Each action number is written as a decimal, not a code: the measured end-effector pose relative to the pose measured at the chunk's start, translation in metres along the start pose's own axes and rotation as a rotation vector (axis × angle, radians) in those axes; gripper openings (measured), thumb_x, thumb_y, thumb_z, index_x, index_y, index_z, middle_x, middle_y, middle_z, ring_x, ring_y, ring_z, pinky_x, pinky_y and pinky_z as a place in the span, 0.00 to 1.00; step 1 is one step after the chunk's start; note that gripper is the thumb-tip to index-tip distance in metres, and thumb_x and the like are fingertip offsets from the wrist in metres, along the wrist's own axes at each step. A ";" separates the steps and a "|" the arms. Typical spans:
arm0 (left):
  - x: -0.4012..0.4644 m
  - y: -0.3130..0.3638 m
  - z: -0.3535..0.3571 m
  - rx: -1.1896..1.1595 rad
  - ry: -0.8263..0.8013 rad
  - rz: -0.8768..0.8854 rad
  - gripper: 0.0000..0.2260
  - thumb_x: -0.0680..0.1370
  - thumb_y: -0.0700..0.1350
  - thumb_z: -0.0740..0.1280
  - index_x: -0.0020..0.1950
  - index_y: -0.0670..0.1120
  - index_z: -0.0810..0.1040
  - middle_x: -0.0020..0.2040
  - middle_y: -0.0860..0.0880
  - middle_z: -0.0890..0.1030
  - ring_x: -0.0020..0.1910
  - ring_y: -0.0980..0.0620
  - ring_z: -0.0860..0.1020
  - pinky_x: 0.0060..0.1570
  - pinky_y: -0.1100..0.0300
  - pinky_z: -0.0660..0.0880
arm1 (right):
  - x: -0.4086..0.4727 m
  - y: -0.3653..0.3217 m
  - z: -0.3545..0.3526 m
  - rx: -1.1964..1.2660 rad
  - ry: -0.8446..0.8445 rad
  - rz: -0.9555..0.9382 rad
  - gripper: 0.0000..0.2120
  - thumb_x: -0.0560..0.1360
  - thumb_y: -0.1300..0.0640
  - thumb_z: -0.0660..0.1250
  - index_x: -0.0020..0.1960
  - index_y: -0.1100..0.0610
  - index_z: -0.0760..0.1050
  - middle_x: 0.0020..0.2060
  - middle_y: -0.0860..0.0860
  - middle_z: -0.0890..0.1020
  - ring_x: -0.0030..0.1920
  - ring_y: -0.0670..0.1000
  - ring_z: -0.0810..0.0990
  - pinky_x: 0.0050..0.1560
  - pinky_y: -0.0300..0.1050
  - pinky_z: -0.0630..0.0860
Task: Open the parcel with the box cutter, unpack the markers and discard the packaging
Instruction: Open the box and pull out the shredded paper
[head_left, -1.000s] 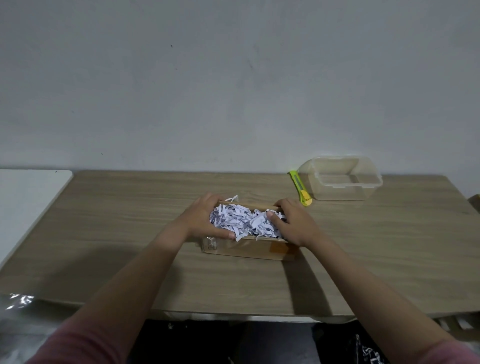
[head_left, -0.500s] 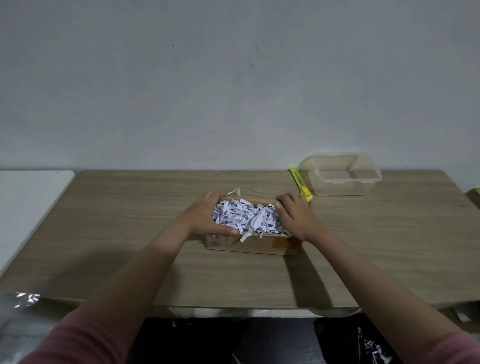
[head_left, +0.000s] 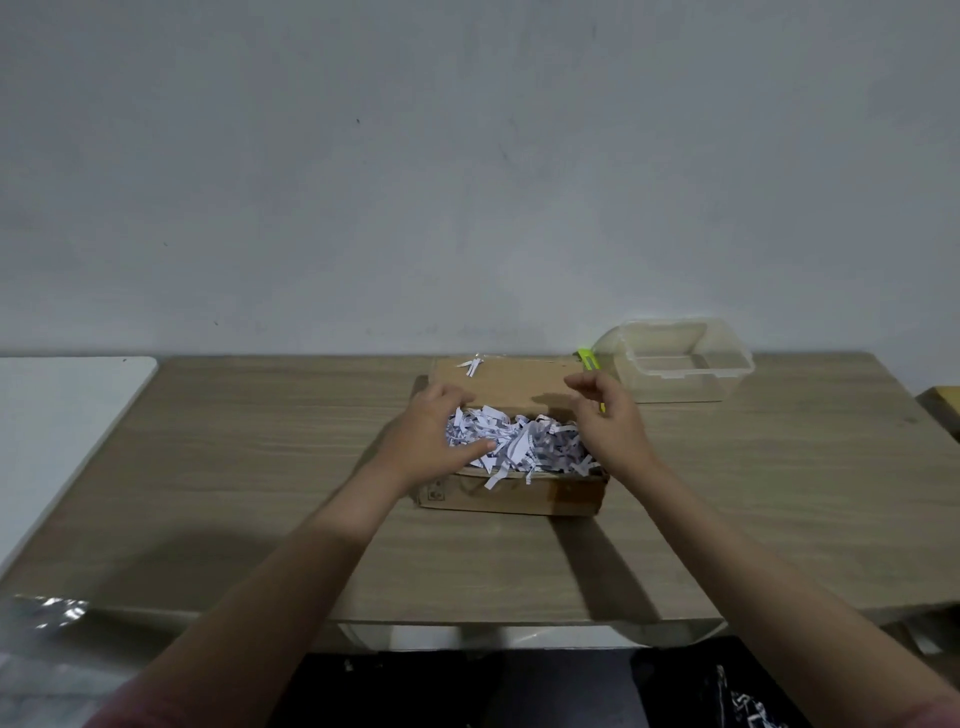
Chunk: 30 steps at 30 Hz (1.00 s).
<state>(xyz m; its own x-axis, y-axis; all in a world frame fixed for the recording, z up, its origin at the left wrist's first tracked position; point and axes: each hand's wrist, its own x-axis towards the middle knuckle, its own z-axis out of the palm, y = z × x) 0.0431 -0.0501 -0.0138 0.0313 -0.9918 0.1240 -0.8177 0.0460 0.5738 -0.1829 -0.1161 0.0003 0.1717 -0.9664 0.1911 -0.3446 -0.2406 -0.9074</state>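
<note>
The parcel (head_left: 511, 491) is opened, its flap (head_left: 511, 384) laid back. Shreds (head_left: 514, 447) are pressed by the left hand (head_left: 436, 434); the right hand (head_left: 608, 421), fingers loosely curled and holding nothing, is poised above for digging.

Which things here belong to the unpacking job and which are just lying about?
Job: brown cardboard parcel, lid flap open; white shredded paper filling; yellow box cutter; clear plastic container.
Lying about: white table at left; clear plastic sheet at lower left.

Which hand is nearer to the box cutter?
Right. The right hand hovers over the box's right end, directly in front of the box cutter, partly hiding it. The left hand rests on the shredded paper at the left end, farther away.
</note>
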 end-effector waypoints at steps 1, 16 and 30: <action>0.000 0.003 0.002 0.011 -0.008 0.003 0.31 0.65 0.68 0.67 0.63 0.54 0.73 0.59 0.55 0.71 0.60 0.55 0.73 0.56 0.50 0.75 | 0.001 -0.005 0.003 0.077 0.063 0.069 0.05 0.77 0.64 0.61 0.50 0.57 0.74 0.48 0.51 0.77 0.45 0.42 0.75 0.43 0.32 0.70; -0.001 0.022 0.019 0.214 0.023 -0.108 0.28 0.72 0.64 0.64 0.69 0.54 0.68 0.62 0.48 0.70 0.64 0.47 0.67 0.54 0.56 0.70 | -0.014 -0.005 0.002 -0.619 -0.400 0.038 0.27 0.70 0.40 0.68 0.62 0.54 0.70 0.54 0.55 0.73 0.54 0.54 0.75 0.50 0.44 0.71; 0.024 0.011 0.006 -0.026 -0.456 -0.164 0.27 0.75 0.47 0.69 0.72 0.56 0.65 0.70 0.46 0.65 0.70 0.48 0.66 0.65 0.61 0.61 | 0.014 -0.002 0.015 -0.605 -0.633 0.208 0.34 0.66 0.39 0.73 0.68 0.48 0.69 0.66 0.52 0.75 0.64 0.54 0.74 0.58 0.43 0.70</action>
<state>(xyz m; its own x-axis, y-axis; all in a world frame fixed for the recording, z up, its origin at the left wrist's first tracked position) 0.0319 -0.0742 -0.0093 -0.1013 -0.9373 -0.3335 -0.8080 -0.1181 0.5772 -0.1657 -0.1282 -0.0007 0.4662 -0.8083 -0.3596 -0.8217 -0.2451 -0.5145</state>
